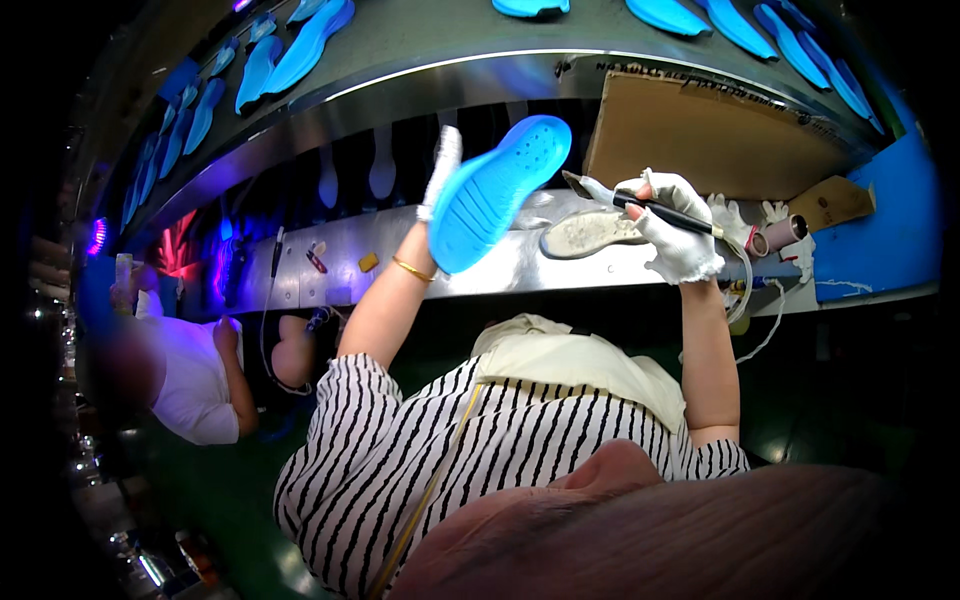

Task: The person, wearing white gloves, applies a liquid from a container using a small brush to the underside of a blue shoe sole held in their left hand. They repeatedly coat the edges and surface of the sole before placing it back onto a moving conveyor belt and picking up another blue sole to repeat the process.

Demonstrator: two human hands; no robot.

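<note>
In my left hand (445, 172), which wears a white glove, is a bright blue shoe sole (490, 205). It is held up and tilted over the bench, showing grooves and a cluster of small holes. The sole hides most of that hand's fingers. My right hand (680, 232), also gloved with bare fingertips showing, grips a brush (677, 214) by its black handle. A pale hose runs from the handle's end. The flat bristle tip points left toward the sole, apart from it. Below the brush, a cream, stained sole-shaped piece (592, 233) lies on the metal bench.
A conveyor belt (430, 40) carrying several blue soles (300, 50) runs along the far side. A cardboard sheet (700, 135) leans behind my right hand. Spools (785, 232) stand at the right, a yellow sponge (369, 262) lies left. Another person (195, 375) sits at far left.
</note>
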